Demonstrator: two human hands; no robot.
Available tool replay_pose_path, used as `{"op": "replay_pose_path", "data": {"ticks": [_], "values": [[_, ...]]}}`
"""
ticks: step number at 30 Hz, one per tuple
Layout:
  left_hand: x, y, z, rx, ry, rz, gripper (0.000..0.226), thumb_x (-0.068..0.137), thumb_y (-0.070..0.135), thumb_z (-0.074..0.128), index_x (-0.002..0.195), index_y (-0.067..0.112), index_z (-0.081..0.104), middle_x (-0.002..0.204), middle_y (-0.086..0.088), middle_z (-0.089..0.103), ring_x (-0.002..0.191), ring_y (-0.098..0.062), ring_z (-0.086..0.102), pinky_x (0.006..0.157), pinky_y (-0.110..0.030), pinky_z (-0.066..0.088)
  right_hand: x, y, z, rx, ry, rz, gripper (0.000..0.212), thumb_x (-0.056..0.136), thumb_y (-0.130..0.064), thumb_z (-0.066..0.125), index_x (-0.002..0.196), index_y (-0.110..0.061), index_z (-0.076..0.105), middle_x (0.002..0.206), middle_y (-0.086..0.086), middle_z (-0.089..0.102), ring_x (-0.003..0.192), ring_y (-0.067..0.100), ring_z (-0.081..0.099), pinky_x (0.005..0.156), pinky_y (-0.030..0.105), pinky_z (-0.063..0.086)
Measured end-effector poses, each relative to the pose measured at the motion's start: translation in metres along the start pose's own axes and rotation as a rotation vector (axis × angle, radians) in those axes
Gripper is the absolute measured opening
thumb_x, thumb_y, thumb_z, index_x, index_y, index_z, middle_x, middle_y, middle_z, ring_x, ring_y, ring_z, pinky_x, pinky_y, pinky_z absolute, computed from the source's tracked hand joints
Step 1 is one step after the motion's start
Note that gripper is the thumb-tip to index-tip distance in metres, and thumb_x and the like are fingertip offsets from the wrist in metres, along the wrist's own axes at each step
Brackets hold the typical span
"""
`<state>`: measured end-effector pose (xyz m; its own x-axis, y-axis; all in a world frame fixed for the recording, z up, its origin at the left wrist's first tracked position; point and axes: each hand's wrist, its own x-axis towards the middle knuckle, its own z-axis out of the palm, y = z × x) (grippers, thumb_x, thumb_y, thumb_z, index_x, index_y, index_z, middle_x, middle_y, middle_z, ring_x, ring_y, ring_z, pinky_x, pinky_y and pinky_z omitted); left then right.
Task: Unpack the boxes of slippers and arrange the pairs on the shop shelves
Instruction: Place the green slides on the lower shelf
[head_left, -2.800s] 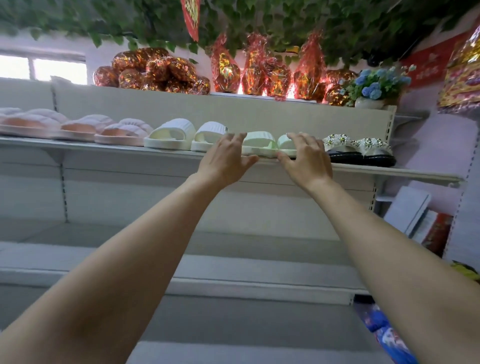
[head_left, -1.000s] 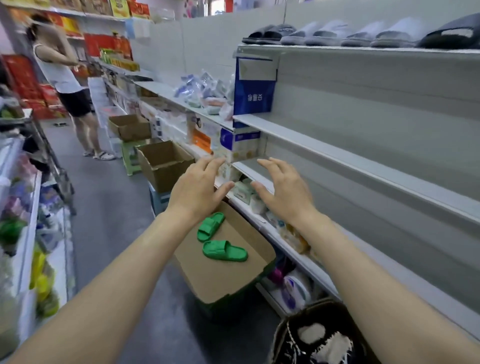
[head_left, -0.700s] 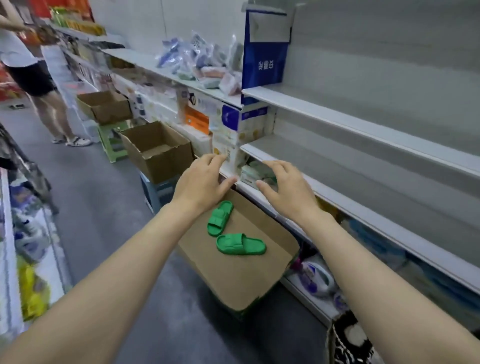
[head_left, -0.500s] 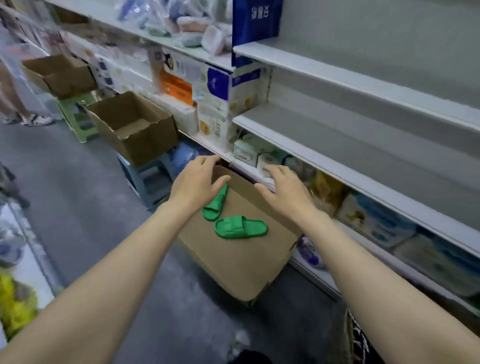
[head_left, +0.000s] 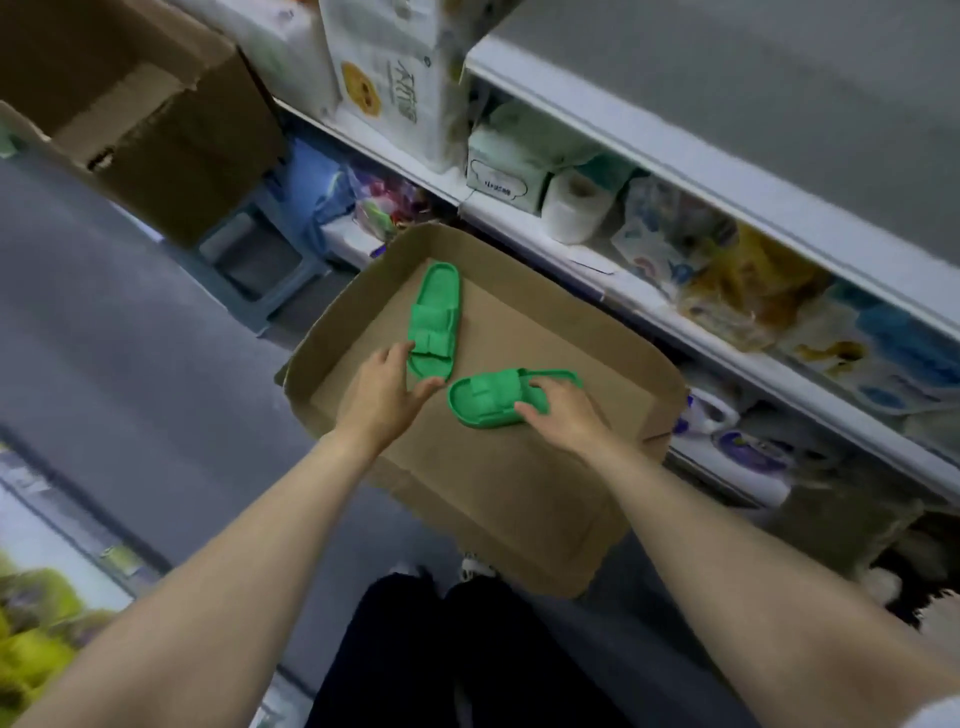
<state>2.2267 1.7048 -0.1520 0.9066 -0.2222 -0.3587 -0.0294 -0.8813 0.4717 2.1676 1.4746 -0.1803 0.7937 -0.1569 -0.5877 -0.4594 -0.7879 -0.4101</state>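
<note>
From the head view, two green slippers lie apart in the open cardboard box: the left hand spreads loose fingers against the toe of the far slipper, while the right hand curls over the near slipper, seemingly gripping it. A one-sided grasp could let a slipper tip back into the box. The shelf edge with its toilet roll stands just beside the box, crowding any lift.

We see a toilet roll on the lower shelf, just beside a pale green tissue pack. Left of it an empty brown carton sits on a blue-grey stool above the grey floor.
</note>
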Motion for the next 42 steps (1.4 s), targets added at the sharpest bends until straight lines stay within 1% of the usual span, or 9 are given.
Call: {"op": "replay_pose_path", "data": {"ticks": [5,11,16,21,25,29,33,38,42], "values": [[0.062,-0.038,0.026,-0.023,-0.151,-0.06,0.076,0.092,0.054,0.061,0.15,0.011,0.036,0.145,-0.016,0.048,0.132,-0.033,0.046,0.105,-0.041,0.039,0.06,0.001,0.036,0.103,-0.055,0.159,0.061,0.096,-0.043,0.061,0.149,-0.017,0.043,0.146,0.015,0.051,0.132,0.032,0.05,0.105,0.035,0.04],[0.136,-0.081,0.06,-0.032,-0.313,-0.069,0.08,0.092,0.051,0.062,0.153,0.011,0.029,0.145,-0.021,0.045,0.122,-0.041,0.054,0.094,-0.043,0.045,0.115,0.01,0.076,0.331,0.0,0.399,0.067,0.096,-0.031,0.066,0.151,-0.007,0.036,0.148,0.016,0.051,0.136,0.032,0.048,0.106,0.034,0.038],[0.179,-0.109,0.067,-0.073,-0.381,-0.121,0.085,0.092,0.054,0.061,0.156,0.014,0.022,0.154,-0.018,0.035,0.131,-0.039,0.047,0.101,-0.046,0.042,0.145,0.01,0.097,0.387,0.026,0.522,0.054,0.093,-0.037,0.069,0.136,-0.009,0.053,0.131,0.018,0.061,0.12,0.032,0.059,0.099,0.036,0.046],[0.213,-0.117,0.073,-0.123,-0.411,-0.154,0.089,0.09,0.051,0.064,0.156,0.011,0.021,0.155,-0.02,0.034,0.135,-0.038,0.044,0.106,-0.045,0.041,0.166,-0.008,0.094,0.266,0.193,0.383,0.053,0.091,-0.031,0.07,0.139,-0.018,0.052,0.138,0.013,0.051,0.127,0.03,0.051,0.103,0.03,0.039],[0.234,-0.117,0.078,-0.173,-0.412,-0.12,0.086,0.091,0.042,0.068,0.156,0.009,0.021,0.153,-0.021,0.036,0.134,-0.037,0.044,0.104,-0.042,0.04,0.174,-0.014,0.1,0.348,0.299,0.461,0.065,0.089,-0.028,0.073,0.146,-0.018,0.045,0.142,0.013,0.048,0.13,0.031,0.048,0.104,0.032,0.039],[0.245,-0.113,0.08,-0.148,-0.363,0.011,0.082,0.092,0.034,0.069,0.156,0.013,0.024,0.155,-0.018,0.032,0.137,-0.036,0.039,0.107,-0.039,0.036,0.169,-0.005,0.112,0.097,0.23,0.343,0.071,0.086,-0.027,0.076,0.148,-0.013,0.045,0.148,0.013,0.049,0.137,0.033,0.041,0.112,0.036,0.034],[0.253,-0.113,0.086,-0.035,-0.29,0.18,0.075,0.092,0.041,0.067,0.154,0.015,0.033,0.157,-0.017,0.03,0.142,-0.035,0.03,0.115,-0.044,0.03,0.168,0.003,0.113,-0.111,0.259,0.168,0.071,0.083,-0.025,0.078,0.147,-0.015,0.049,0.156,0.012,0.043,0.147,0.034,0.033,0.117,0.046,0.032],[0.261,-0.105,0.096,0.015,-0.299,0.248,0.072,0.093,0.045,0.063,0.153,0.015,0.037,0.156,-0.014,0.036,0.145,-0.032,0.026,0.117,-0.043,0.024,0.186,0.001,0.101,-0.155,0.148,0.084,0.06,0.092,-0.033,0.069,0.146,-0.018,0.05,0.159,0.003,0.039,0.154,0.023,0.017,0.12,0.041,0.021],[0.259,-0.099,0.104,0.018,-0.307,0.206,0.054,0.091,0.04,0.067,0.136,0.012,0.055,0.138,-0.015,0.053,0.137,-0.032,0.035,0.112,-0.042,0.03,0.188,0.002,0.101,-0.169,0.053,0.094,0.041,0.091,-0.039,0.069,0.127,-0.02,0.062,0.155,0.0,0.045,0.154,0.019,0.016,0.119,0.034,0.018]]}}
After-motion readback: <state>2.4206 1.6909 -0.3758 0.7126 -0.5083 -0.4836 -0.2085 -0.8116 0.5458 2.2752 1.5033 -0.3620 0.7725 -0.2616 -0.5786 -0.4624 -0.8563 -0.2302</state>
